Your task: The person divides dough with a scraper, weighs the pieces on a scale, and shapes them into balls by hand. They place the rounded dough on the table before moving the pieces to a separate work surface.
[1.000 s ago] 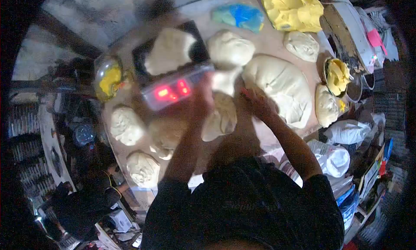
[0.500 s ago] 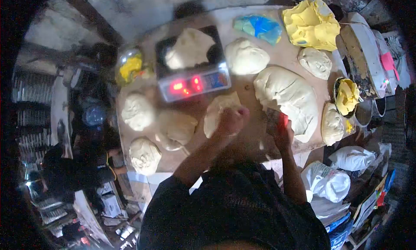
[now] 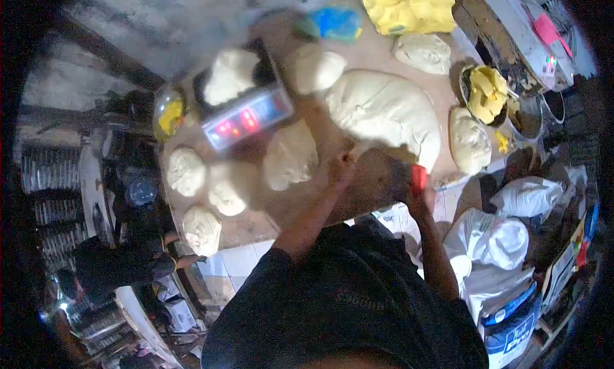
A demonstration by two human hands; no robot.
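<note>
My left hand is closed at the lower left edge of the large dough mass, its fingertips partly blurred against the dough. My right hand is wrapped around the handle of a red-handled dough scraper, close under the mass's lower edge; its dark blade blends into shadow. Left of my left hand lies a separate dough piece. Farther back, a digital scale with a red lit display carries another dough lump.
Several dough lumps sit around the table, one at right. A yellow, fat-like block, a blue bag and a bowl of yellow fat stand around the edges. White sacks are at lower right. A person's arm shows at left.
My left hand has left the separate dough piece and moved right to the large mass. My right hand still holds the scraper. The camera view has shifted and tilted.
</note>
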